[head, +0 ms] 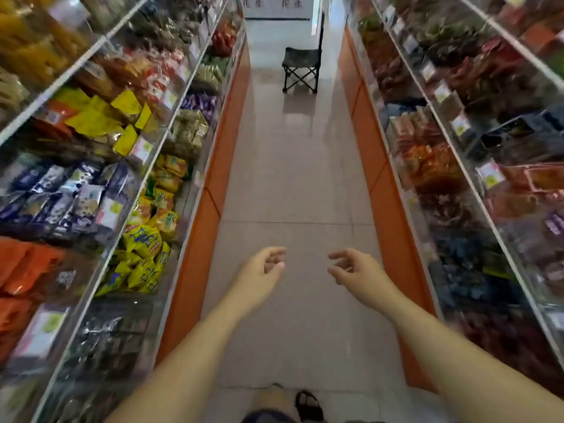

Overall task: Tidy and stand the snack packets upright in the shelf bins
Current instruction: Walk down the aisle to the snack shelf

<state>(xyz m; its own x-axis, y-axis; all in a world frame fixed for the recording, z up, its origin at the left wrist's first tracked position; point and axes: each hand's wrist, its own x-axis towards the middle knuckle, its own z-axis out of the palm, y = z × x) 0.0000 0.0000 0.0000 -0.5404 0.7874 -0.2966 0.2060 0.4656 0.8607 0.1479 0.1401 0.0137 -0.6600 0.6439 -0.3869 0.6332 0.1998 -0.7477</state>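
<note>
Both my arms stretch out over the tiled aisle floor between two shelf rows. My left hand (263, 270) and my right hand (354, 268) hang with loosely curled fingers and hold nothing. Clear-fronted bins line the left shelves: yellow snack packets (143, 257) lie jumbled in a low bin, blue-and-white packets (61, 190) stand in rows above them, and orange packets (21, 270) fill the bin nearest me. The right shelves hold red and orange packets (433, 166) and dark blue ones (470, 257). Neither hand touches a shelf.
A small folding camp stool (300, 70) stands in the aisle far ahead. Orange base panels (195, 270) run along the foot of both shelf rows. My foot in a dark sandal (308, 404) shows at the bottom edge.
</note>
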